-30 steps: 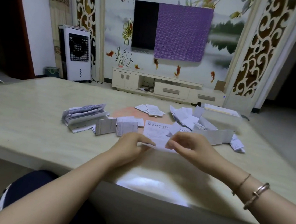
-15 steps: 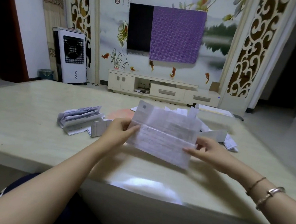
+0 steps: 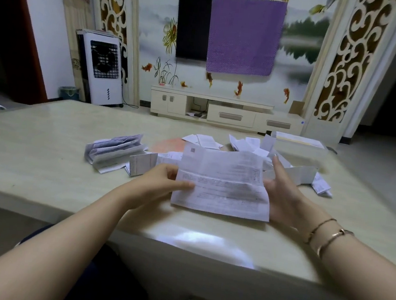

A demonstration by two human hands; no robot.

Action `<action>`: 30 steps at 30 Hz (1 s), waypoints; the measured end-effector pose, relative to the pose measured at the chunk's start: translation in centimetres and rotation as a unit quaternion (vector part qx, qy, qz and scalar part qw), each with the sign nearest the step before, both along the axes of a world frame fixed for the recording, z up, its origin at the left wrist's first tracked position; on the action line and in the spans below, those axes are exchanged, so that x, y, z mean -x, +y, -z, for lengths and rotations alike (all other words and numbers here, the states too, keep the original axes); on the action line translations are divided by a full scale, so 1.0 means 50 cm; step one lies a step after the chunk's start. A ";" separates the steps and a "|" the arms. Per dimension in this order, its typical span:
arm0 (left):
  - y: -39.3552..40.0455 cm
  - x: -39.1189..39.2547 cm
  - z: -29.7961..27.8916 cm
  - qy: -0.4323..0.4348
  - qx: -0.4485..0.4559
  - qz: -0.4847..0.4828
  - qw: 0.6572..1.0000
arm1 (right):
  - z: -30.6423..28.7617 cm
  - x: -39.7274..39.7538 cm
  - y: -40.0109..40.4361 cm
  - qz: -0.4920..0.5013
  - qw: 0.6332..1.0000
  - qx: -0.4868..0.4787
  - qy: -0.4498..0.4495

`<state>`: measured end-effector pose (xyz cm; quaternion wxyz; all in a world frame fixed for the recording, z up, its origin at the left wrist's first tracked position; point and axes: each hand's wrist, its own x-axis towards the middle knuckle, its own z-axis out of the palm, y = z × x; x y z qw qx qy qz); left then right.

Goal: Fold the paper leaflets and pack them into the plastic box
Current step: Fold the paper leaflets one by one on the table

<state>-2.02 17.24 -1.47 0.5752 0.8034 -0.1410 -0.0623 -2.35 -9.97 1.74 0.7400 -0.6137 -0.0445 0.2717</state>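
Observation:
I hold one unfolded white leaflet with printed text upright above the table, a crease running across its middle. My left hand pinches its left edge, thumb on the front. At the leaflet's right edge is my right hand, fingers straight and partly behind the sheet. The clear plastic box stands at the table's far right with papers inside.
A pile of folded leaflets lies left of centre, with a single folded one beside it. Loose unfolded leaflets are scattered behind the held sheet toward the box. The beige table ends just below my forearms.
The leaflet has been lifted off the table and opened out. It now stands more level, and my right hand has gone from pinching its lower right edge to straight fingers beside it.

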 end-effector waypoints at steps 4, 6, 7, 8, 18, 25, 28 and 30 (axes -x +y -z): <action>-0.003 -0.010 0.002 -0.008 -0.009 -0.011 1.000 | -0.005 -0.047 0.032 0.119 0.987 0.085 -0.066; -0.009 -0.017 0.004 -0.015 -0.013 -0.039 0.999 | -0.002 -0.069 0.038 0.161 0.977 0.091 -0.102; -0.013 -0.021 0.005 -0.021 -0.018 -0.060 0.998 | -0.002 -0.073 0.038 0.160 0.976 0.089 -0.118; -0.016 -0.024 0.007 -0.029 -0.025 -0.079 0.996 | -0.003 -0.074 0.035 0.145 0.977 0.086 -0.134; -0.062 -0.009 -0.020 0.002 -0.101 -0.151 0.983 | 0.022 -0.033 -0.048 0.109 0.917 0.315 -0.221; -0.079 0.017 -0.012 -0.130 -0.307 -0.125 0.935 | 0.045 -0.006 -0.042 0.125 0.793 0.500 -0.324; -0.069 0.030 -0.017 -0.145 -0.333 -0.035 0.931 | 0.044 0.013 -0.043 0.105 0.777 0.508 -0.357; -0.066 0.040 -0.019 -0.133 -0.366 0.039 0.920 | 0.039 0.028 -0.047 0.071 0.743 0.522 -0.413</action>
